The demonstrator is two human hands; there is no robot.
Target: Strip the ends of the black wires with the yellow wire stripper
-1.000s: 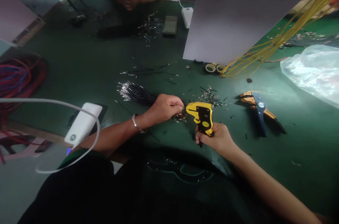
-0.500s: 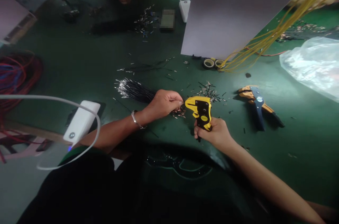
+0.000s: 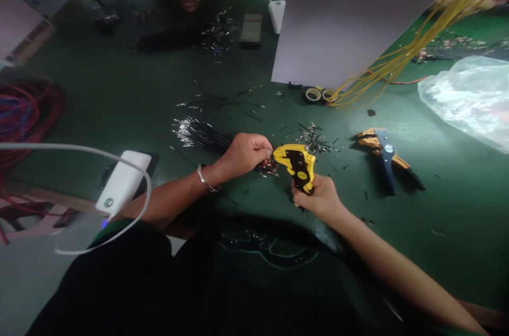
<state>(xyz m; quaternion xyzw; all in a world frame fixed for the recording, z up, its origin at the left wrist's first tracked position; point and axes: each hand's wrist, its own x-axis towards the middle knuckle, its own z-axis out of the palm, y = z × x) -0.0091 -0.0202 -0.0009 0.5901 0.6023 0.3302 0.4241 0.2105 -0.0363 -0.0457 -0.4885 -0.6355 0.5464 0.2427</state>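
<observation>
Two-handed hold, close-up
L hand (image 3: 248, 155) pinching, item too small to tell; R hand (image 3: 318, 193) gripping yellow tool (image 3: 306, 155), prob. angled to meet pinch.

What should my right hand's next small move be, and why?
Probably squeezing the yellow-and-black wire stripper in your right hand: its nose is right by your pinching left hand, black wires lie beneath that hand, and loose offcuts lie just beyond the tool. Whether a wire sits in the jaws is too small to tell.
</observation>
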